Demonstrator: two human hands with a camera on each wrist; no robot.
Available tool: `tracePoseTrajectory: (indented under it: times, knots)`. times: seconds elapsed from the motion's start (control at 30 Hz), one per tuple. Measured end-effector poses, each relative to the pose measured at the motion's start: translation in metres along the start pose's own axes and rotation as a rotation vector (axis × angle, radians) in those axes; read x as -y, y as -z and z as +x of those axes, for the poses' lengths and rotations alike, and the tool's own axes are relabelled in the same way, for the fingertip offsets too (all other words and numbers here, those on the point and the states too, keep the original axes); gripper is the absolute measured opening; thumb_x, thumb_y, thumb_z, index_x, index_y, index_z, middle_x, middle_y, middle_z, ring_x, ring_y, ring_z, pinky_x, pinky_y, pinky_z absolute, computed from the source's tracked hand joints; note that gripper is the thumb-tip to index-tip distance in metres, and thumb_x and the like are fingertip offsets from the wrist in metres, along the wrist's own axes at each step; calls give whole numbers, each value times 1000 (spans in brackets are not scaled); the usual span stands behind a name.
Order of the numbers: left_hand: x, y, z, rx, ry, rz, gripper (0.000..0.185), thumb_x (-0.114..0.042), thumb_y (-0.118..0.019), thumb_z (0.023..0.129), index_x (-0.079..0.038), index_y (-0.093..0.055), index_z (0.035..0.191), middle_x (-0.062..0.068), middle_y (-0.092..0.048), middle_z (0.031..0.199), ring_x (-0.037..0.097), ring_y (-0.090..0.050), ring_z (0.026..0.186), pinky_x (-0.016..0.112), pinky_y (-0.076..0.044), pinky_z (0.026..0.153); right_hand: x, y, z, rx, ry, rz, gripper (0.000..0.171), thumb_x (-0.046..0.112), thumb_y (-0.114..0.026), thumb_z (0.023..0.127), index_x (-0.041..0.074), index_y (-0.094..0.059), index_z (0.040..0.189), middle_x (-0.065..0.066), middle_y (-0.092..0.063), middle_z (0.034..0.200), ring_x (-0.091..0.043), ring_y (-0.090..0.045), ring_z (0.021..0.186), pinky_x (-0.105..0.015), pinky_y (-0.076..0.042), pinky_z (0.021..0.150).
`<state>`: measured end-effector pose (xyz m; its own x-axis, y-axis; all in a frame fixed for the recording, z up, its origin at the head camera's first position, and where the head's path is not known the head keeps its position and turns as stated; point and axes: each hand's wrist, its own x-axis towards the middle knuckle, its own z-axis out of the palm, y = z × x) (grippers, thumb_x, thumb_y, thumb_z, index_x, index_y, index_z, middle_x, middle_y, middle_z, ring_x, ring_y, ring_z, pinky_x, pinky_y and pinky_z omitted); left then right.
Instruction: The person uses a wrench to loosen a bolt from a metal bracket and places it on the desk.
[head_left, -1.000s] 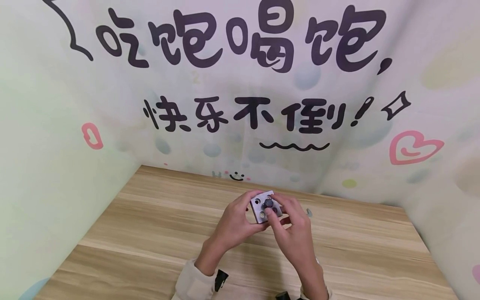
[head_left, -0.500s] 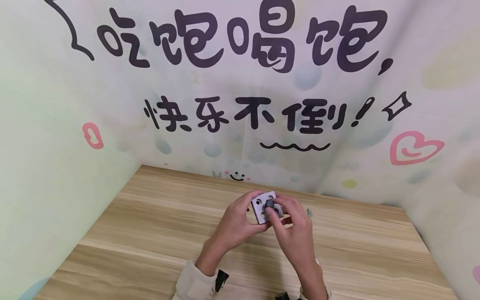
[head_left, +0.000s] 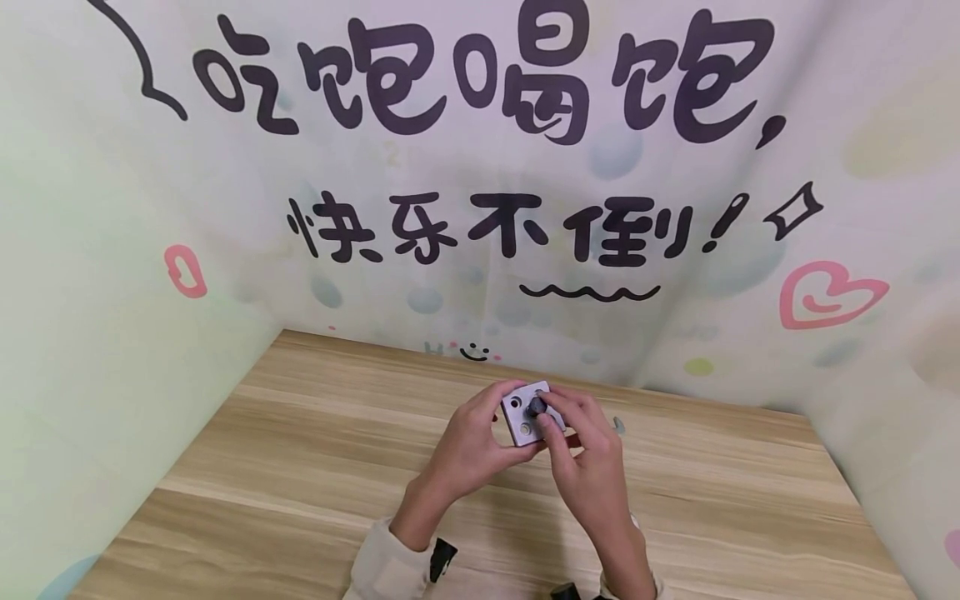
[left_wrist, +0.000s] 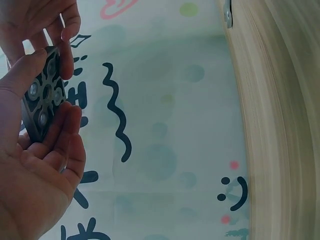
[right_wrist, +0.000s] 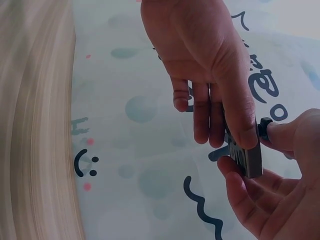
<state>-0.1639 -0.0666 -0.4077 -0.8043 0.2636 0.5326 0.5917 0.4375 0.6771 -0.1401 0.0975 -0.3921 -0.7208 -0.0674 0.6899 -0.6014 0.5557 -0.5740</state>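
Observation:
A square grey metal plate (head_left: 516, 417) with round holes is held up over the table by my left hand (head_left: 468, 429), which grips it by its edges. Its patterned back (left_wrist: 47, 90) faces the left wrist view. A dark bolt (head_left: 536, 407) stands out from the middle of the plate's front. My right hand (head_left: 592, 450) has its thumb and index finger at the bolt's head, pinching it. In the right wrist view the right thumb (right_wrist: 280, 134) touches the bolt's head (right_wrist: 266, 127). The right hand's other fingers lie partly hidden behind the plate.
A wood-grain table (head_left: 300, 467) lies below the hands. Light printed cloth walls (head_left: 420, 167) with dark lettering rise at the back and on both sides. Black pieces (head_left: 442, 560) show at the sleeve cuffs.
The right thumb and index finger have shifted slightly around the bolt's head, the thumb a little to the right. The left hand and plate have stayed almost in place.

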Motion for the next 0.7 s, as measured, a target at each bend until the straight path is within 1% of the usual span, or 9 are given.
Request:
tracePoseTrajectory:
  times: [0.2,0.37,0.53,0.7]
  knots:
    - [-1,1,0,-4,1,3,69,-17,-90,71,-6,-55,130,6,-67,118,13,-60,94,25,-51,76,0,0,0,23,-24,16,31,1,-72,88,7,-70,118,-7,-66,115,-14,-63,84,-24,-53,56]
    - [-1,1,-1,7,12,-10,69,-15,-90,71,-6,-55,130,6,-66,120,13,-61,98,28,-52,78,2,0,0,23,-60,34,38,3,-76,85,6,-65,121,-7,-66,112,-18,-67,80,-24,-53,56]
    - [-1,0,0,15,16,-31,69,-14,-90,71,-7,-55,131,5,-66,121,13,-61,101,29,-53,81,3,-2,0,1,-89,26,35,4,-78,84,3,-64,116,-9,-67,109,-20,-70,80,-23,-53,57]
    - [-2,-1,0,13,11,-29,69,-14,-90,71,-7,-55,130,5,-66,121,13,-61,99,30,-53,79,3,-2,0,-25,-63,13,27,3,-78,83,4,-67,108,-8,-67,107,-16,-65,77,-24,-54,55]
